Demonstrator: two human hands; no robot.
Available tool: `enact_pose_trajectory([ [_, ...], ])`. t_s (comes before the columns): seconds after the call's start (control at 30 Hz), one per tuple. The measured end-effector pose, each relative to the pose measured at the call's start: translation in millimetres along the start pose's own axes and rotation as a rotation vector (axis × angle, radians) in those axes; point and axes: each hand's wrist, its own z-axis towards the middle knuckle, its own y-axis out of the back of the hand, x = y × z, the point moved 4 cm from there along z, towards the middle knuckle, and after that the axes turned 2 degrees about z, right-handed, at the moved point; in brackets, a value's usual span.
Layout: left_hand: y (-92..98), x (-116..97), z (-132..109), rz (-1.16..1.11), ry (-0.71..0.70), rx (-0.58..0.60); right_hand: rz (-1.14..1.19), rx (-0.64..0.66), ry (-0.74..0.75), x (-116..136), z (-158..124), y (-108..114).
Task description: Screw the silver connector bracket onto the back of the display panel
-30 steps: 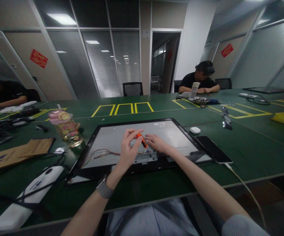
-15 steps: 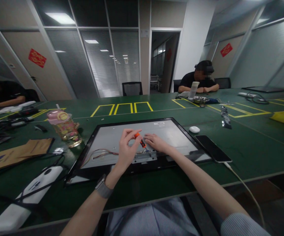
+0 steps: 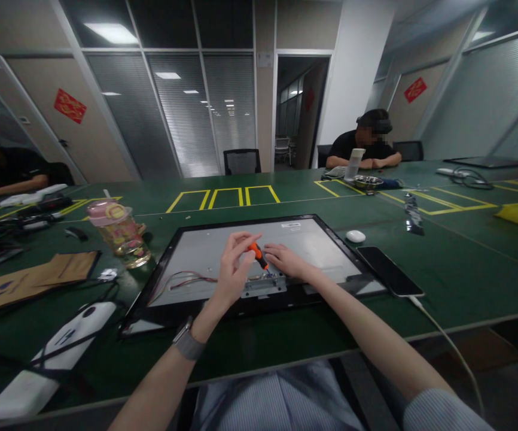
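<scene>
Thumb and fingers of my left hand (image 3: pixel 234 266) are closed on a small screwdriver (image 3: pixel 259 256) with an orange and black handle. It tilts with its tip down at a metal bracket (image 3: pixel 264 286) along the near edge of a flat display panel (image 3: pixel 196 248). The panel lies on the table with its grey back up and a black frame around it. My right hand (image 3: pixel 288 261) rests palm down on the panel just right of the screwdriver, fingers stretched out. Thin coloured wires (image 3: pixel 185 280) run across the panel to the left of the bracket.
Left of the panel stand a pink-lidded bottle (image 3: pixel 119 233), a cardboard piece (image 3: pixel 57 272) and a white device (image 3: pixel 68 335) with a black strap. A phone (image 3: pixel 389 272) on a cable and a white case (image 3: pixel 355 236) lie right. Across the green table (image 3: pixel 223 359) sits a person (image 3: pixel 362 143).
The screwdriver's handle has turned and shifted slightly in my left hand, whose fingers have moved a little. My right hand stays in place on the panel.
</scene>
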Motion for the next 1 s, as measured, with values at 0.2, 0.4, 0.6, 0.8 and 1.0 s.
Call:
enact_pose_trajectory([
  [0.2, -3.8, -1.6, -1.2, 0.004, -0.029, 0.022, 0.004, -0.023, 0.029, -0.2, 1.0, -0.6],
  [0.4, -1.1, -5.7, -1.3, 0.101, -0.057, -0.014, 0.005, -0.025, 0.040, -1.9, 0.2, -1.0],
  [0.6, -3.2, -5.1, -1.8, -0.012, -0.021, 0.073, 0.001, -0.022, 0.051, -1.3, 1.5, -1.9],
  [0.8, -1.7, -5.0, 0.1, 0.075, -0.021, -0.058, 0.014, -0.035, 0.027, -1.7, 0.1, -1.1],
  [1.0, 2.2, -4.4, -1.4, 0.140, -0.036, -0.168, 0.014, -0.014, -0.008, -3.7, -0.2, -1.5],
])
